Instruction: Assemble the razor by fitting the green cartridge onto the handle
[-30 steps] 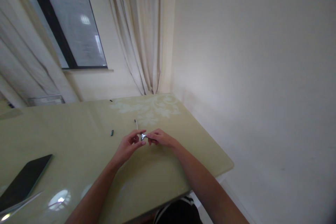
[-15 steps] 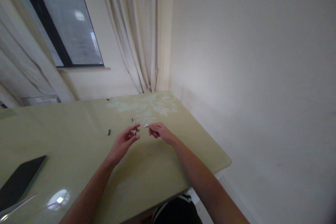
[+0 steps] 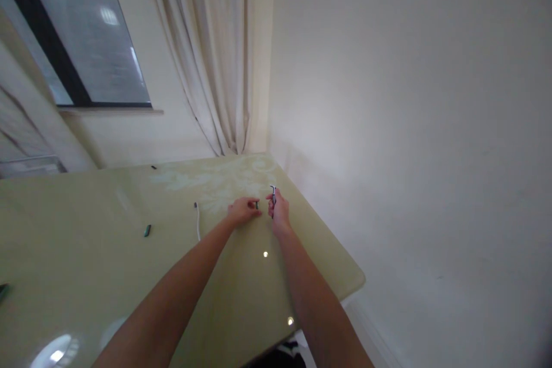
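My left hand (image 3: 244,211) is over the right part of the table, thumb and fingers pinching a small dark green stick-like piece (image 3: 257,205). What kind of piece it is, I cannot make out. Close by on the right, my right hand (image 3: 280,213) is closed around the dark handle of what looks like a small razor (image 3: 273,190), its pale T-shaped head pointing up. The two hands are slightly apart. Left of them lies a white toothbrush (image 3: 198,221) with a dark-bristled head, its lower end close to my left forearm.
The pale green glossy table (image 3: 107,264) meets a white wall (image 3: 388,126) on the right. A small dark green piece (image 3: 147,230) lies left of the toothbrush, and a tiny dark one (image 3: 154,167) near the far edge. A dark object (image 3: 3,291) shows at the left border.
My view has swung right. My left hand has moved right, away from the toothbrush, with the small dark piece in it. The razor in my right hand has turned from sideways to upright.
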The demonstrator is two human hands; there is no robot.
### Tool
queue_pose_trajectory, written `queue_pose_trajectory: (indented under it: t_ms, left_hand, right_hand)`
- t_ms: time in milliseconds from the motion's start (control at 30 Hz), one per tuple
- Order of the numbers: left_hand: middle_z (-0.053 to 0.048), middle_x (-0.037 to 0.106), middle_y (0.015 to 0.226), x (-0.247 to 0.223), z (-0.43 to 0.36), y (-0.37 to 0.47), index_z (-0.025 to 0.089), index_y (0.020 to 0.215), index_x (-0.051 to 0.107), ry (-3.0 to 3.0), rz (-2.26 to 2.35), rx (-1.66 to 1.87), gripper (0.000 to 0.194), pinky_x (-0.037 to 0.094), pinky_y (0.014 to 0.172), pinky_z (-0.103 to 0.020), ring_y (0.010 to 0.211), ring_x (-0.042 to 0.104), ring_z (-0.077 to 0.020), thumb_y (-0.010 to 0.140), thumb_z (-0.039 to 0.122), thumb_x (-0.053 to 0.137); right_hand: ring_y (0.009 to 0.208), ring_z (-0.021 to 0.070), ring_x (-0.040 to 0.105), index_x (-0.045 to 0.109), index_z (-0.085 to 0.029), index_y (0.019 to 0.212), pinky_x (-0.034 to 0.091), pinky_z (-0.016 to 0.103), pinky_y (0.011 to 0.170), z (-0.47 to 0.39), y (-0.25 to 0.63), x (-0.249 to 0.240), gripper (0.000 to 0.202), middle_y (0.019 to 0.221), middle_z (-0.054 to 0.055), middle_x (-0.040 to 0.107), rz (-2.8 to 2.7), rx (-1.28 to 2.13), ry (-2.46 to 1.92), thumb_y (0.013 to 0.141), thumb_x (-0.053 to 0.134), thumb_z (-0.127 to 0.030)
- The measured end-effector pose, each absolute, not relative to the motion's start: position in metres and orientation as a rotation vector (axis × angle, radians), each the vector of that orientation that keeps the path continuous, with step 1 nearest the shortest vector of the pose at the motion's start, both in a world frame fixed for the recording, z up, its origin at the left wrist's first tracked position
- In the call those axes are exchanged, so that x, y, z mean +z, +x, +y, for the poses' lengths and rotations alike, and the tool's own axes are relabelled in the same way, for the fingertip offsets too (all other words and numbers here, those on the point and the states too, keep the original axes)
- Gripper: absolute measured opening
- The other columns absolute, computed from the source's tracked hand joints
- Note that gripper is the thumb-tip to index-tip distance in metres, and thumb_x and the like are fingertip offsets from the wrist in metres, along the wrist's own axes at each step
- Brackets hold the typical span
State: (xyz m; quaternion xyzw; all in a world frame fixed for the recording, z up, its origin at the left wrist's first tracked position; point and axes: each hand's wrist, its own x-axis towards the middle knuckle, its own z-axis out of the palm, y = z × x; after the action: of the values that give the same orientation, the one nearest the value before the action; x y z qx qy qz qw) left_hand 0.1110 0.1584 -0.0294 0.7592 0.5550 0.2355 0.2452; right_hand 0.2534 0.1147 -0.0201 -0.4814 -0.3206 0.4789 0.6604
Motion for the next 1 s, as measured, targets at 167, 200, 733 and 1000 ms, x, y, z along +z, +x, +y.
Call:
queue_pose_trajectory:
  t_ms: [167, 200, 733, 1000]
  left_hand:
    - [-0.01, 0.077, 0.094, -0.034, 0.158, 0.113, 0.022, 0.13, 0.074, 2.082, 1.533, 0.619, 0.064, 0.046, 0.083, -0.039, 0.091, 0.069, -0.0297, 0.07, 0.041, 0.085]
    - [-0.01, 0.077, 0.098, -0.034, 0.155, 0.111, 0.021, 0.133, 0.072, 2.096, 1.513, 0.629, 0.07, 0.047, 0.083, -0.039, 0.094, 0.069, -0.0302, 0.068, 0.04, 0.086]
    - [-0.024, 0.065, 0.133, -0.025, 0.066, -0.148, 0.019, 0.126, 0.071, 1.787, 2.355, 0.721, 0.061, 0.044, 0.095, -0.07, 0.121, 0.056, -0.0512, 0.082, 0.059, 0.06]
    - [-0.01, 0.069, 0.089, -0.027, 0.075, -0.145, 0.017, 0.097, 0.076, 1.873, 2.116, 0.834, 0.036, 0.053, 0.081, -0.039, 0.081, 0.066, -0.0277, 0.079, 0.045, 0.065]
  right_hand:
    - [0.039, 0.0074, 0.027, 0.06, -0.019, 0.068, 0.02, 0.024, 0.04, 0.115, 0.25, -0.02, 0.057, 0.047, -0.009, 0.035, -0.714, 1.07, -1.109, 0.087, 0.055, -0.072]
    - [0.039, 0.0074, 0.027, 0.06, -0.019, 0.067, 0.02, 0.024, 0.04, 0.115, 0.25, -0.02, 0.056, 0.047, -0.008, 0.035, -0.716, 1.062, -1.114, 0.087, 0.056, -0.071]
    - [0.043, 0.0083, 0.027, 0.063, -0.018, 0.068, 0.017, 0.025, 0.043, 0.091, 0.203, -0.016, 0.059, 0.051, -0.006, 0.036, -1.03, 1.163, -1.063, 0.085, 0.057, -0.074]
    - [0.046, 0.0102, 0.03, 0.064, -0.019, 0.067, 0.019, 0.026, 0.045, 0.08, 0.188, -0.03, 0.065, 0.051, -0.005, 0.038, -1.177, 1.157, -1.1, 0.084, 0.053, -0.08]
